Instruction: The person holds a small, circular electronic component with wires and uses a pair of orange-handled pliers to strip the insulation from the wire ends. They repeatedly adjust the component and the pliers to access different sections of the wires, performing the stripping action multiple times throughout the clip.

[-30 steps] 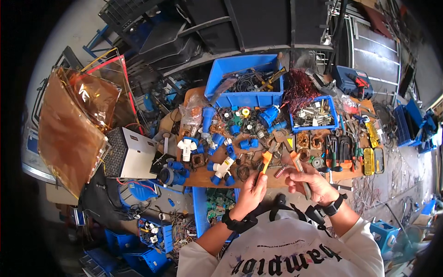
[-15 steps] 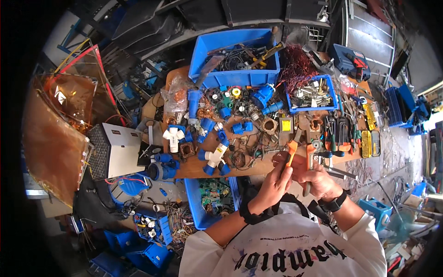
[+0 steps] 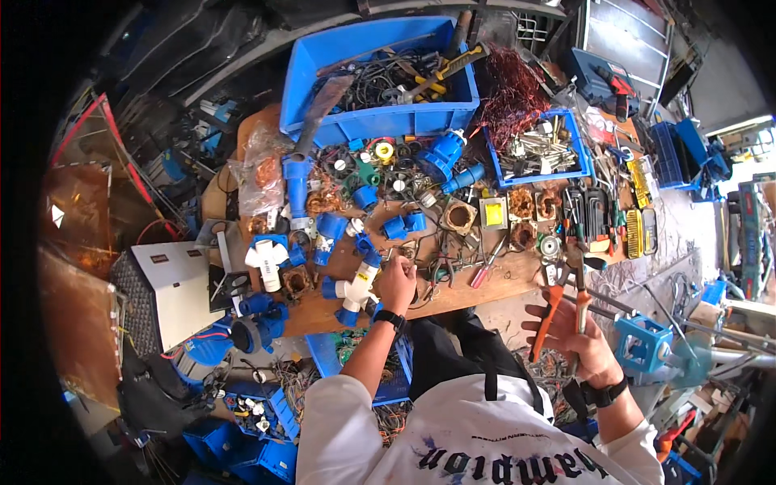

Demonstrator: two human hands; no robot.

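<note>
My left hand (image 3: 395,284) is down at the table's front edge, its fingers curled together; whatever they may hold is hidden. Just left of it lies a white pipe fitting (image 3: 361,283) with blue ends. Out past the table's front edge, my right hand (image 3: 580,338) grips a pair of orange-handled pliers (image 3: 554,311). Their handles are spread apart and the metal jaws point away from me. A screwdriver (image 3: 479,277) with a red handle rests on the wood between my hands. Small tangled wires and metal bits lie near my left fingertips.
A big blue bin (image 3: 380,121) of cables and tools stands at the back of the wooden table (image 3: 453,295). Right of it is a blue tray (image 3: 537,174) of metal parts. Another white fitting (image 3: 267,263) lies left. Below the edge sits a blue crate (image 3: 323,349).
My hands have moved apart. The left has gone leftward to the table beside the white fitting; the right has drawn right with the pliers, whose handles are now spread. My view has shifted.
</note>
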